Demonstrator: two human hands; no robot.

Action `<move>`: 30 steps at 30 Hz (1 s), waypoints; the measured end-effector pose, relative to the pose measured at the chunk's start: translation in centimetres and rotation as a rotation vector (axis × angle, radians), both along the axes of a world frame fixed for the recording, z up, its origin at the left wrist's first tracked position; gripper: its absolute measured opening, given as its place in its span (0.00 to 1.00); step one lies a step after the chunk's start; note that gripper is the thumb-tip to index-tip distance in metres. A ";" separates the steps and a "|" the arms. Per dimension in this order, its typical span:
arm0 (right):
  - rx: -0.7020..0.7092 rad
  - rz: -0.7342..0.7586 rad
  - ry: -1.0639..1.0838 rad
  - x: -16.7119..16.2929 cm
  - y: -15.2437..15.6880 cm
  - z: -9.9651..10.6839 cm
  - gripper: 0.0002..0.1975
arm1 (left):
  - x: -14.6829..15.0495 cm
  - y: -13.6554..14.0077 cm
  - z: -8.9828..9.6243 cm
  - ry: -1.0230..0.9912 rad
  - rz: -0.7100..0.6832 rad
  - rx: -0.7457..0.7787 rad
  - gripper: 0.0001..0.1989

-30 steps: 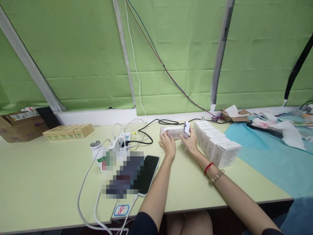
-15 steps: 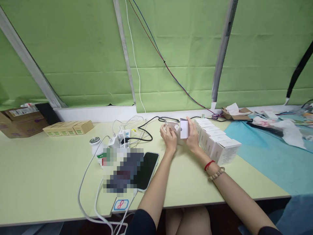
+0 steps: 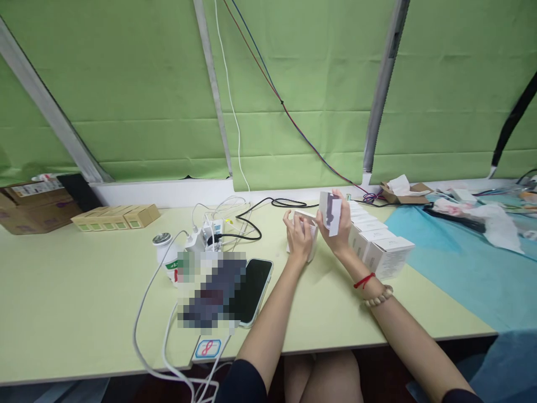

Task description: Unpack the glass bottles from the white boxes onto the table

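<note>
My left hand (image 3: 298, 238) is closed around a small white box (image 3: 312, 246) on the table, its fingers over the top and covering much of it. To the right and slightly higher, my right hand (image 3: 340, 229) grips a flat white card (image 3: 333, 214) with a dark printed patch, raised off the table. Card and box are apart. Close behind my right wrist stands a row of several white boxes (image 3: 388, 260), partly hidden by that hand.
Left of my arms lie a black-screened phone (image 3: 251, 291), a white bottle (image 3: 163, 252) and a power strip (image 3: 215, 229) with tangled cables. Small brown boxes (image 3: 142, 216) stand at the back left. Blue sheeting (image 3: 470, 268) covers the right side, with plastic wrapping (image 3: 499, 224) on it.
My hands have moved apart. The right one has shifted right and up with the card, whose dark-printed side now shows. The left has moved slightly right and down with the box.
</note>
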State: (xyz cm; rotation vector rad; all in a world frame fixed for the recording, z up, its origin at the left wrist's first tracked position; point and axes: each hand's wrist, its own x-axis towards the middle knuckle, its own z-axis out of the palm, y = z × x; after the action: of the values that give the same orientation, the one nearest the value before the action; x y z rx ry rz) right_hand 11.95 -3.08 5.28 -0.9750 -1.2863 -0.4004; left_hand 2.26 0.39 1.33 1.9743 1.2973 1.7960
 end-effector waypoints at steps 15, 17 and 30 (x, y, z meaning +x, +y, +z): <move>-0.099 0.089 -0.114 -0.5 -0.4 0.0 0.30 | -0.2 -0.6 0.1 -0.125 -0.133 0.003 0.05; -0.101 0.099 -0.093 -0.4 -0.6 0.3 0.28 | -0.2 -0.8 0.3 -0.119 -0.111 -0.007 0.06; -0.197 0.332 0.043 0.7 -0.3 0.7 0.16 | -0.1 -0.6 0.5 -0.204 -0.095 -0.047 0.11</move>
State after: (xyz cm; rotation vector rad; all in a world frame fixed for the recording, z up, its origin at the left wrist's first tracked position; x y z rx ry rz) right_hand 12.66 -3.33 5.95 -0.9059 -1.4373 0.0044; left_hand 2.12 -0.22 1.80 1.7444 1.1518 1.8482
